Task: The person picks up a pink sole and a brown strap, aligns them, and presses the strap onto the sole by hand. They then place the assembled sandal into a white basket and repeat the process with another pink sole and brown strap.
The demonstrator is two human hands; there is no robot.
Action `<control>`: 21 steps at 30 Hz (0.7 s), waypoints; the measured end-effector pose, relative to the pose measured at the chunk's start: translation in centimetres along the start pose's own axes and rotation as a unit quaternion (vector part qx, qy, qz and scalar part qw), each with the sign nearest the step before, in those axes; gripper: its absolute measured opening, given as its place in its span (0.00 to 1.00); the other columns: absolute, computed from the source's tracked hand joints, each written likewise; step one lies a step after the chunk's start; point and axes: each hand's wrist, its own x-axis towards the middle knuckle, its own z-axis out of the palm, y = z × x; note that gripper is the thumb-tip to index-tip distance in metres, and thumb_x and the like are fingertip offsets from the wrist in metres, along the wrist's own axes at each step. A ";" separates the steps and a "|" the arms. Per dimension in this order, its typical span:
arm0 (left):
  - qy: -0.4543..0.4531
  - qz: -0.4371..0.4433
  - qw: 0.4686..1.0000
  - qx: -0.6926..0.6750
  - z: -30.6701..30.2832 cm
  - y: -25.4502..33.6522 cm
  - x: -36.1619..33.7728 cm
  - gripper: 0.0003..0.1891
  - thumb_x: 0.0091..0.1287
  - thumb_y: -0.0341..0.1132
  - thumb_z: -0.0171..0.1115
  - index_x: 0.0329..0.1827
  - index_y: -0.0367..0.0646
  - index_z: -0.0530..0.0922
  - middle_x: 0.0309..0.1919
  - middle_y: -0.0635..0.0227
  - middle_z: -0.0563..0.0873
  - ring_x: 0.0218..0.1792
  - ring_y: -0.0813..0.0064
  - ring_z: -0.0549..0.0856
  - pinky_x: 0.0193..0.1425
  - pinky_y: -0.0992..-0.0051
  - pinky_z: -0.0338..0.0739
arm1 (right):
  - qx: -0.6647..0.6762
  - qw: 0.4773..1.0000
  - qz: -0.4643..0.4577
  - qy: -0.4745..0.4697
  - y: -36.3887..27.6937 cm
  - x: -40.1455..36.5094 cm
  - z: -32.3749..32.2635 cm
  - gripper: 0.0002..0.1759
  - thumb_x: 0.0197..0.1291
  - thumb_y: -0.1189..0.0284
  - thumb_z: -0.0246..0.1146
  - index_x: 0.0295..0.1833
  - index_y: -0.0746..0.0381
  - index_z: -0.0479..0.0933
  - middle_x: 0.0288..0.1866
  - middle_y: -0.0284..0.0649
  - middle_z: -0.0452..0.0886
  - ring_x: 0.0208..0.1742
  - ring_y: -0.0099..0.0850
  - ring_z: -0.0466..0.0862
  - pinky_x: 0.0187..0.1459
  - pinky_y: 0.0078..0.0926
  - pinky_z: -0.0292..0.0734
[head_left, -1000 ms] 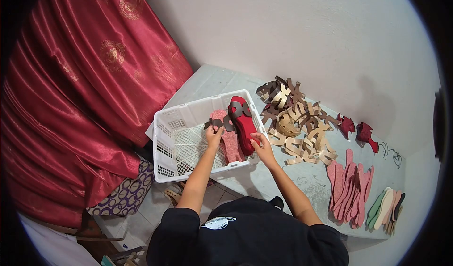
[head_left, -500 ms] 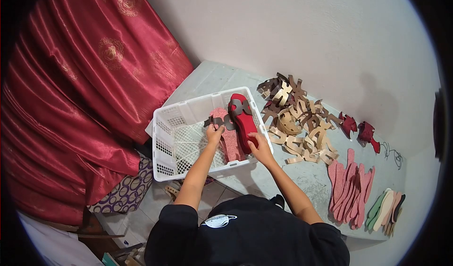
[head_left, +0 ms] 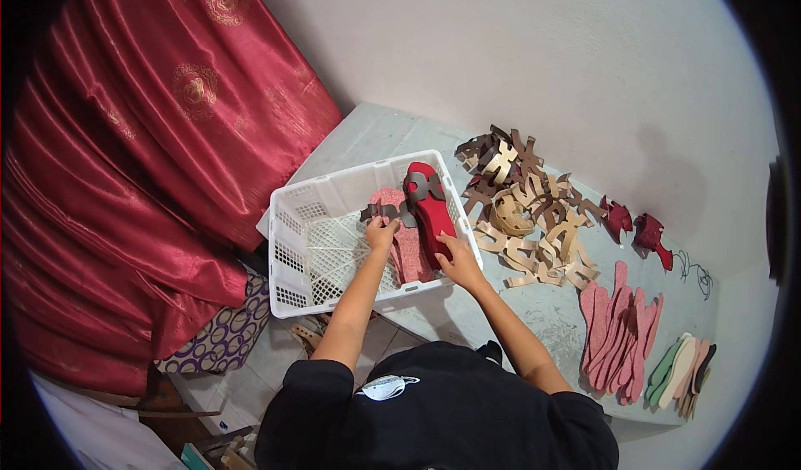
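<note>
A white plastic basket point(head_left: 292, 306) holds a stack of red soles point(head_left: 433, 220) at its right side, with a dark grey strap piece point(head_left: 425, 186) on its upper end. Beside the stack lie speckled pink soles point(head_left: 410, 256) with another dark strap piece point(head_left: 400, 212) across them. My left hand point(head_left: 381, 232) pinches the left part of that strap over the pink soles. My right hand point(head_left: 456, 260) rests on the lower right edge of the red stack, fingers apart.
Right of the basket, brown, gold and beige strap pieces point(head_left: 534, 211) lie heaped on the grey table point(head_left: 509, 316). Further right are dark red pieces point(head_left: 616, 218), pink soles point(head_left: 617, 336) and green and cream soles point(head_left: 672, 370). A red curtain point(head_left: 167, 136) hangs at left.
My right hand's fingers have spread slightly on the red stack. My left hand stays at the strap, nearly unmoved.
</note>
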 end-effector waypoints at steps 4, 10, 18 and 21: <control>0.028 0.028 0.982 0.186 -0.1 2.2 -1.3 0.15 0.44 0.37 0.70 0.23 0.36 0.74 0.24 0.67 0.77 0.23 0.75 0.74 0.28 0.74 0.68 | -0.009 1.000 -0.012 -0.011 -0.2 0.0 -0.3 0.21 0.49 0.73 0.59 0.51 0.65 0.70 0.55 0.50 0.71 0.55 0.46 0.70 0.57 0.36 0.63; 0.078 0.158 0.945 0.276 -0.2 2.1 -2.0 0.22 0.44 0.48 0.70 0.34 0.39 0.80 0.32 0.64 0.75 0.35 0.66 0.74 0.41 0.71 0.68 | 0.021 0.999 0.010 -0.035 0.1 0.1 -0.1 0.22 0.49 0.73 0.60 0.52 0.66 0.69 0.57 0.52 0.69 0.56 0.46 0.70 0.58 0.36 0.63; 0.061 0.119 0.849 0.510 -0.6 5.4 -4.1 0.30 0.54 0.56 0.58 0.56 0.47 0.72 0.54 0.63 0.65 0.53 0.58 0.63 0.50 0.56 0.60 | -0.034 0.998 -0.037 -0.044 0.0 -0.1 -0.2 0.23 0.51 0.70 0.60 0.54 0.63 0.68 0.60 0.55 0.66 0.57 0.48 0.69 0.57 0.36 0.63; 0.050 0.118 0.815 0.565 -0.4 4.9 -3.9 0.34 0.59 0.56 0.52 0.65 0.47 0.59 0.60 0.61 0.60 0.56 0.56 0.62 0.53 0.53 0.58 | -0.066 0.996 -0.010 -0.067 -0.5 -0.2 -0.5 0.25 0.51 0.68 0.61 0.56 0.61 0.67 0.60 0.55 0.64 0.58 0.49 0.68 0.58 0.36 0.63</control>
